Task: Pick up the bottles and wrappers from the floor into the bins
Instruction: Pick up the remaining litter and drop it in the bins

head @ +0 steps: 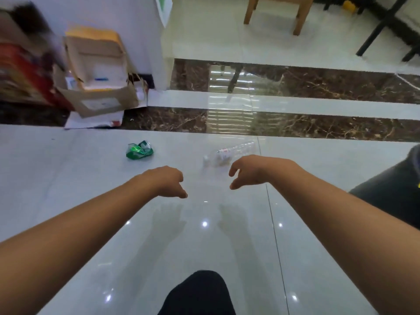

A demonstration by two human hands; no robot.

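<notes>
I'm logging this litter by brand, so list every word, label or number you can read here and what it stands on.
No text here can be read.
On the clear bottle: a label with red marks, too blurred.
On the crumpled green litter: white print, too blurred.
On the cardboard box: a white label, too blurred.
On the red box: print, blurred.
On the wall sheet: green print, cut off.

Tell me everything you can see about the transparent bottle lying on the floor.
The transparent bottle looks like thin ribbed plastic, apparently empty, with a pale cap and a label with red print. It lies on its side on the white floor tile, cap toward the person. The right hand hovers just before it; contact is not visible.
</notes>
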